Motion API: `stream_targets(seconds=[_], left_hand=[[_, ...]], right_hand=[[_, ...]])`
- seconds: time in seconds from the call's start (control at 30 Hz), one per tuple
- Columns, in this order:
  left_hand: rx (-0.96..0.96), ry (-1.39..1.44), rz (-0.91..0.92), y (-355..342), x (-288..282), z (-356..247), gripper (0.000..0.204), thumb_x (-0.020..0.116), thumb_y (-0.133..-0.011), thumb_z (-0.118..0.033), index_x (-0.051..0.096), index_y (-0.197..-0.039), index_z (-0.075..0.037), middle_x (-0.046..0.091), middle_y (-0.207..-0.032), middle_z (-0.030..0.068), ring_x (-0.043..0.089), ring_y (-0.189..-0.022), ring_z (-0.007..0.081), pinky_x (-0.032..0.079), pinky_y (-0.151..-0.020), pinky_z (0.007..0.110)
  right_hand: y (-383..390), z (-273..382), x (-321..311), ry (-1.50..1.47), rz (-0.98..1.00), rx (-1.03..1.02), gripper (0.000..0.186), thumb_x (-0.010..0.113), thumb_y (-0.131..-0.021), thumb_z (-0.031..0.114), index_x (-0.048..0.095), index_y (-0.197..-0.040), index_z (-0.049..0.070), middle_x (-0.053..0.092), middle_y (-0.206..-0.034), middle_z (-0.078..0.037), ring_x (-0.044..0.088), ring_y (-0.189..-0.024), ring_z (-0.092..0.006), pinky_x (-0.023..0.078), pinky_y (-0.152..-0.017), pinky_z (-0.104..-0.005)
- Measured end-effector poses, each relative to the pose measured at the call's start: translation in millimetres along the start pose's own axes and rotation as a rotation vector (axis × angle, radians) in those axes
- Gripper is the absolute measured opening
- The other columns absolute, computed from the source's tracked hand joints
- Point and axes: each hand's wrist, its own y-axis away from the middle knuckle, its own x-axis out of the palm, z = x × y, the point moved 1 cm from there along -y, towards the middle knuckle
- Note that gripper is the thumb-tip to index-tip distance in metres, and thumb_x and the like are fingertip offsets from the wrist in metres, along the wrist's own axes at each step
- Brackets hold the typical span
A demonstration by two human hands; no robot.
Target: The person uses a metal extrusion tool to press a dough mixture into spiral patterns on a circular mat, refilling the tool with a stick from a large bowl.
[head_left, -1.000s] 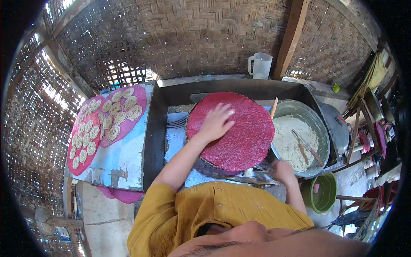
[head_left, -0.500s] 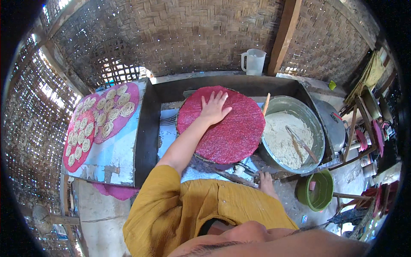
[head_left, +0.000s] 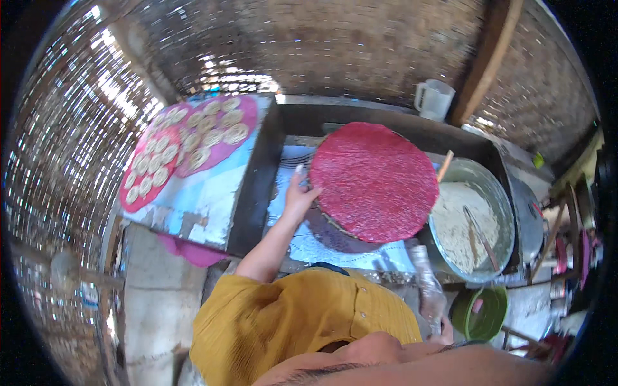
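Observation:
A round, flat support covered by a red sheet (head_left: 376,183) sits in the middle of the dark-edged work table. My left hand (head_left: 299,196) is at its left edge, fingers spread apart, the thumb touching or very near the rim. Low on the right, my right hand (head_left: 442,332) is partly hidden beside my body. It is closed at the lower end of a long, clear plastic bag (head_left: 430,286), whose contents are blurred. A large basin (head_left: 512,225) of pale batter stands right of the red sheet, with metal tongs or a similar tool (head_left: 479,235) resting in it.
Left, pink and red sheets (head_left: 209,161) carry several coiled pale noodle-like rounds. A wooden stick (head_left: 445,165) stands between red sheet and basin. A clear pitcher (head_left: 434,100) is by the woven wall (head_left: 347,51). A green tub (head_left: 458,315) sits low right, a lidded pot (head_left: 529,219) beyond the basin.
My left hand has left the top of the red sheet for its left edge. My right hand has moved lower, and the clear plastic bag now shows by it. The view has shifted and tilted.

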Motion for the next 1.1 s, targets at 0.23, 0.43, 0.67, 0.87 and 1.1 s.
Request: stream_targets(seconds=[0.23, 0.43, 0.67, 0.87, 1.1], left_hand=[[0.092, -0.434, -0.042, -69.4, -26.6, 3.1, 0.075, 0.064, -0.07, -0.009, 0.022, -0.132, -0.005, 0.041, -0.125, 0.0174, 0.05, -0.104, 0.0265, 0.041, -0.085, 0.034], [0.289, 0.227, 0.721, -37.1, 72.7, -112.7, 0.091, 0.05, -0.068, -0.064, 0.018, -0.135, -0.011, 0.026, -0.135, 0.0187, 0.031, -0.122, 0.0315, 0.026, -0.098, 0.044], [0.293, 1.02, 1.63, 20.2, 142.9, -207.0, 0.112, 0.072, -0.053, -0.048, 0.003, -0.137, -0.022, 0.015, -0.139, 0.0177, 0.027, -0.122, 0.0401, 0.021, -0.099, 0.054], [0.212, 0.976, 1.161, -6.4, 127.5, -211.0, 0.09, 0.064, -0.053, -0.016, 0.023, -0.133, -0.009, 0.044, -0.119, 0.0127, 0.042, -0.113, 0.0266, 0.026, -0.099, 0.052], [-0.073, 1.157, 0.913, -85.7, 113.1, -123.3, 0.037, 0.056, -0.077, -0.04, 0.056, -0.098, -0.01, 0.055, -0.098, 0.0097, 0.052, -0.095, 0.027, 0.037, -0.09, 0.049]], right_hand=[[-20.5, 79.6, 28.0, -0.447, 0.179, -0.04, 0.073, 0.061, -0.042, 0.009, 0.044, -0.113, 0.0, 0.054, -0.093, -0.01, 0.054, -0.082, -0.021, 0.043, -0.067, -0.033], [-41.3, 179.3, 77.4, -0.641, 0.784, -0.121, 0.077, 0.065, -0.043, 0.015, 0.041, -0.114, -0.003, 0.054, -0.094, -0.012, 0.054, -0.079, -0.0231, 0.043, -0.067, -0.0331], [-60.6, 208.6, 91.5, -0.593, 1.11, -0.102, 0.092, 0.07, -0.044, 0.03, 0.034, -0.118, -0.01, 0.052, -0.1, -0.019, 0.055, -0.076, -0.0275, 0.042, -0.067, -0.0336], [-73.9, 254.9, 68.8, -0.503, 1.168, -0.101, 0.103, 0.063, -0.056, 0.061, 0.029, -0.122, -0.009, 0.054, -0.095, -0.017, 0.055, -0.077, -0.0224, 0.044, -0.061, -0.032], [-100.0, 280.7, 70.7, -0.375, 0.899, 0.013, 0.09, 0.053, -0.067, 0.064, 0.037, -0.118, -0.008, 0.054, -0.094, -0.015, 0.054, -0.08, -0.0209, 0.045, -0.063, -0.0311]])
